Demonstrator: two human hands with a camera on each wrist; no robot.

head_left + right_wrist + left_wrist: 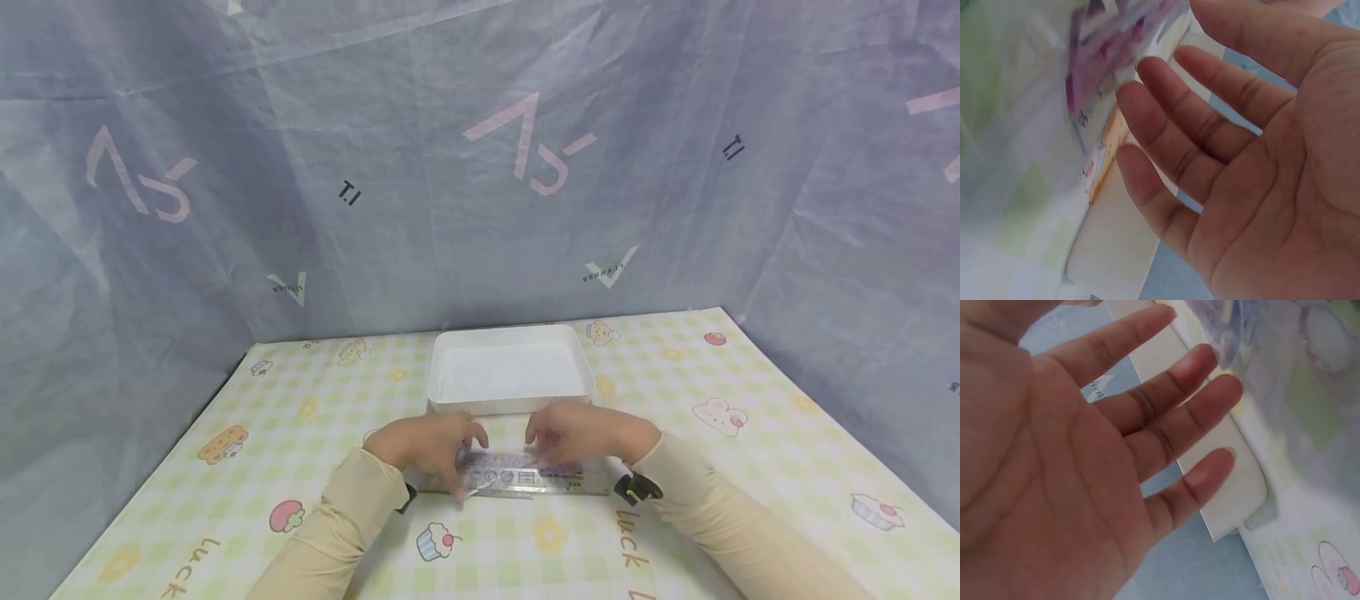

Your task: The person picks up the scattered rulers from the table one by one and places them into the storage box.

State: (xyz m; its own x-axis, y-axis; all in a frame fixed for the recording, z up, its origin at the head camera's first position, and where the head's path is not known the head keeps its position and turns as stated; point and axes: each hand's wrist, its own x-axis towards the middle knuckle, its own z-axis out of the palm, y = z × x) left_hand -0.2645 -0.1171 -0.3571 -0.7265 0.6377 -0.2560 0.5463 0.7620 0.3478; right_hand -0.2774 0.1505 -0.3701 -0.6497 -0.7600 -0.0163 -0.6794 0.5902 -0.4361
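Note:
A clear ruler set (510, 477) with cut-out or printed shapes and a purple part lies flat on the tablecloth, in front of a white tray (510, 406). My left hand (427, 446) is over its left end with the thumb and fingers apart; in the left wrist view the fingers are spread with nothing against the palm. Over the right part is my right hand (588, 433), its fingers loosely bent. The right wrist view shows the purple part (1107, 65) blurred beyond the fingertips. Whether either hand touches the set is unclear.
The white tray stands just behind the hands, with its bare white bottom showing. A checked tablecloth (750, 500) with cartoon prints covers the table. Grey-blue cloth (450, 208) hangs behind and along both sides. A dark band is on each wrist.

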